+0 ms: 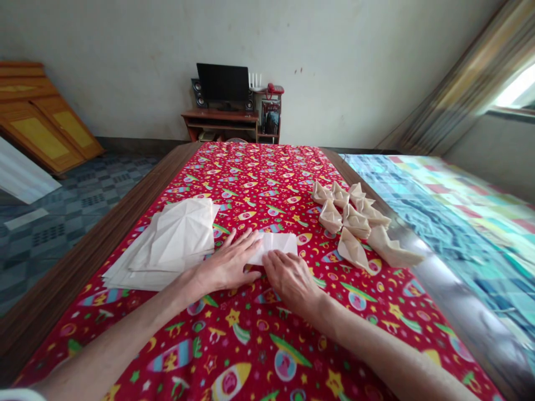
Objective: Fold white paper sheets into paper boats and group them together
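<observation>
A small folded sheet of white paper (281, 243) lies flat on the red patterned cloth in front of me, with crease lines showing. My left hand (234, 260) rests open, fingers stretched out and fingertips over the sheet's left end. Curled fingers of my right hand (290, 274) press together on its near edge; the fingertips are partly hidden. Left of my hands is a stack of creased paper sheets (184, 234). Several folded paper boats (356, 221) stand in a group to the right.
The cloth (267, 167) covers a long table with a brown wooden edge (137, 209). Beyond stands a desk (221, 115) with a monitor (223, 83). A bed with a patchwork cover (443, 217) adjoins the right side; a wooden cabinet (45, 120) is far left.
</observation>
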`<act>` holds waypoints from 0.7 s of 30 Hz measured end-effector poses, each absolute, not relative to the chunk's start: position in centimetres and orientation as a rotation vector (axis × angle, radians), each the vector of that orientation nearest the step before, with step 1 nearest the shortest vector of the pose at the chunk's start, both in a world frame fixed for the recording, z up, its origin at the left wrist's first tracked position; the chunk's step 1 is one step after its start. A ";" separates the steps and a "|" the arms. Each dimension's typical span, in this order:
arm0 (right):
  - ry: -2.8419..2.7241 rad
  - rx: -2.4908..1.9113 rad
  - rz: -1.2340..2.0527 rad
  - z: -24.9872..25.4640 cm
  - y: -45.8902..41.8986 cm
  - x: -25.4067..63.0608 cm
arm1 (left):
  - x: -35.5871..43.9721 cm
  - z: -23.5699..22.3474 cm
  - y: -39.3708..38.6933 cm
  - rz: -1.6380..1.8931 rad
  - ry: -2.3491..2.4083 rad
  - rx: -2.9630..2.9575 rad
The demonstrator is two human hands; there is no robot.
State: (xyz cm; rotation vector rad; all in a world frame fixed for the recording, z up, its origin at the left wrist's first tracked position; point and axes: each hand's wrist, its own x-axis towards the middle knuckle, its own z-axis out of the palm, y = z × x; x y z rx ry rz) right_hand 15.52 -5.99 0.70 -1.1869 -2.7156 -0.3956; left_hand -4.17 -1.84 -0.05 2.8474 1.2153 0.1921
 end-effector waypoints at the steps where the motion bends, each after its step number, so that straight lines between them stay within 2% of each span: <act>1: -2.705 -1.174 -0.375 0.7 -5.8 15.6 | -4.2 -0.1 -1.9 0.229 1.219 2.841; 9: -2.446 -0.756 -0.187 1.6 -4.8 18.8 | -5.7 -0.1 -0.4 0.648 1.031 2.790; 13: -2.357 -0.810 -0.107 0.9 -4.2 20.4 | -5.5 0.6 -1.2 0.779 0.884 2.874; 17: -2.398 -0.872 -0.217 0.1 -4.4 21.7 | -4.4 1.5 -3.6 0.874 0.752 2.988; 21: -2.528 -0.981 -0.344 0.1 -6.1 22.0 | -3.4 1.2 -5.3 0.786 0.768 2.958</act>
